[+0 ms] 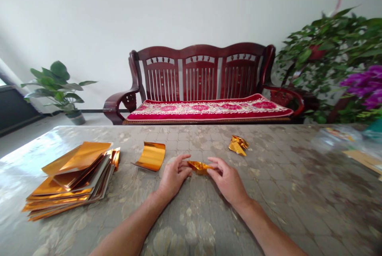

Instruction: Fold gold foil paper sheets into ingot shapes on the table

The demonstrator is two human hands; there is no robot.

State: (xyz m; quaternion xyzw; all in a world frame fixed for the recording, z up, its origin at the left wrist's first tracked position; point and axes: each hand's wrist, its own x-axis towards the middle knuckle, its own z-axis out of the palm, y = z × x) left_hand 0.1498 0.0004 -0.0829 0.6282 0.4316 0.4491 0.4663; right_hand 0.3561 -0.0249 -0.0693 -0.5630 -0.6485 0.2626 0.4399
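Between my two hands, just above or on the table, is a small folded gold foil paper [199,167], boat-like with pointed ends. My left hand [175,173] has its fingers and thumb at the left end of it. At the right end, my right hand [226,178] pinches the tip between thumb and fingers. A single curled sheet of gold foil paper [151,155] lies left of my left hand. Farther back on the right rests another folded gold foil piece [238,145], its shape crumpled and angular.
A messy stack of gold foil sheets [71,180] sits on the left of the patterned table [191,224]. Clear plastic packaging [337,138] and a tan card [362,160] lie at the right. Behind the table stands a wooden bench [199,77], with potted plants [59,86] beyond both sides.
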